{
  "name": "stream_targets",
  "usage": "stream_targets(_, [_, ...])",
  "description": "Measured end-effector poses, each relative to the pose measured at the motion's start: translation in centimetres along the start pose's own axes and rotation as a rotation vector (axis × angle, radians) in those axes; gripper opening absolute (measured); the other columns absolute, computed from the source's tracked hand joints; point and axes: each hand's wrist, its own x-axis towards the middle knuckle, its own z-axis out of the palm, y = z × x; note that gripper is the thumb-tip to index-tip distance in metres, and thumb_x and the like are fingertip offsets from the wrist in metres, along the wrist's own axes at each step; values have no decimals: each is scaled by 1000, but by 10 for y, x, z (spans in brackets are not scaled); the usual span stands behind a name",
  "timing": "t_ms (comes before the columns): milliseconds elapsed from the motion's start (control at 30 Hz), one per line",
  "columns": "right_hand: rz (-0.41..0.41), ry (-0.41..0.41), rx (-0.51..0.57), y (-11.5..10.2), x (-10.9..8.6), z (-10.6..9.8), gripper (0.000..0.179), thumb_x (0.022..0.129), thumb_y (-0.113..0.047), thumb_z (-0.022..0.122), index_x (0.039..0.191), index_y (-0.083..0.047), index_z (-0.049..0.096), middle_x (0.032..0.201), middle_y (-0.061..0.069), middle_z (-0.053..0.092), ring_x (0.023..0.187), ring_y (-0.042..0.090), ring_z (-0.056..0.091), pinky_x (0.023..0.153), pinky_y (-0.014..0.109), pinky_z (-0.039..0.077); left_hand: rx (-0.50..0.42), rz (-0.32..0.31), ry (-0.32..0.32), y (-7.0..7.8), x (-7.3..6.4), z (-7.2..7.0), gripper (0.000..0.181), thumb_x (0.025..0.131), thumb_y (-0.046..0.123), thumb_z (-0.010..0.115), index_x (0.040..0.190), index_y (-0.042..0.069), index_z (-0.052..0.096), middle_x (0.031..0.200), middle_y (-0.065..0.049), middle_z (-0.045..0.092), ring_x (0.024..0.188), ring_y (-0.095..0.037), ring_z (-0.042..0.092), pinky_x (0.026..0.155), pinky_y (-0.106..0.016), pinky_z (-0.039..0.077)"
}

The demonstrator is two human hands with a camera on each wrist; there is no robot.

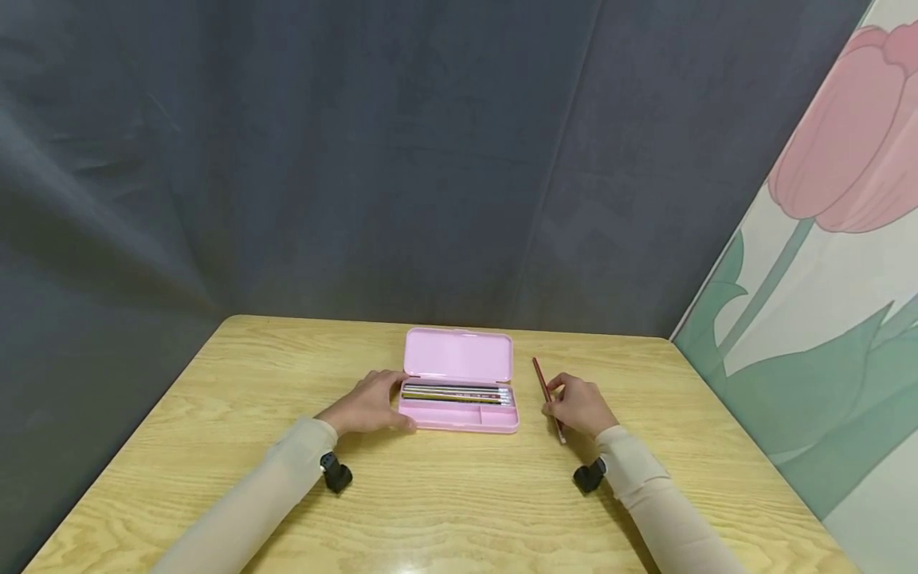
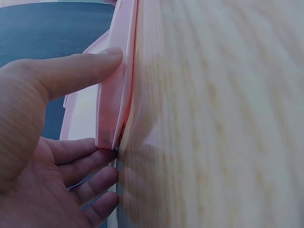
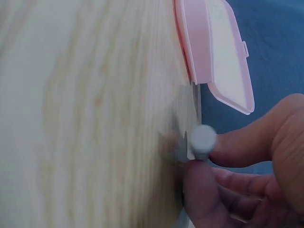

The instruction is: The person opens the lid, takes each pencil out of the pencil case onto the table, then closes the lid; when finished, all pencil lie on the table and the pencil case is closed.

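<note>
A pink pencil case (image 1: 439, 413) lies on the table with its lid (image 1: 459, 355) tipped back. Several pencils (image 1: 453, 392) lie side by side in its long rear compartment. My left hand (image 1: 369, 404) holds the case's left end; in the left wrist view the thumb rests along the pink front wall (image 2: 114, 95) and the index finger meets the corner. To the right of the case, my right hand (image 1: 579, 405) pinches a dark red pencil (image 1: 540, 377) between thumb and fingers. Its pale end (image 3: 203, 137) faces the right wrist camera, close over the wood.
The wood-grain table (image 1: 445, 502) ends at a dark curtain (image 1: 430, 159) behind. A wall painted with a tulip (image 1: 839, 135) borders its right side. Small black cameras (image 1: 335, 473) sit on both wrists. The case's front compartments are split by a thin divider.
</note>
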Motion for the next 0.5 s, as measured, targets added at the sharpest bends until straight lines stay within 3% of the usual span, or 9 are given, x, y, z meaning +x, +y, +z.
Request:
stream_targets(367, [14,-73,-15,-8,0,-2,43,86,-15,77,122,1,60,76,7,68,52,13,62,50,26,51,4,8,9,-2,0,-2,96,74,42,90,151,6,46,154,-13,49,143,-33,41,119,-54,35])
stream_targets(500, [-8,-37,-21,-10,-1,-7,42,88,-19,75,121,2,60,76,7,70,54,13,62,51,27,51,5,13,12,-2,1,-1,95,73,42,90,151,7,46,153,-13,50,142,-32,42,119,-54,35])
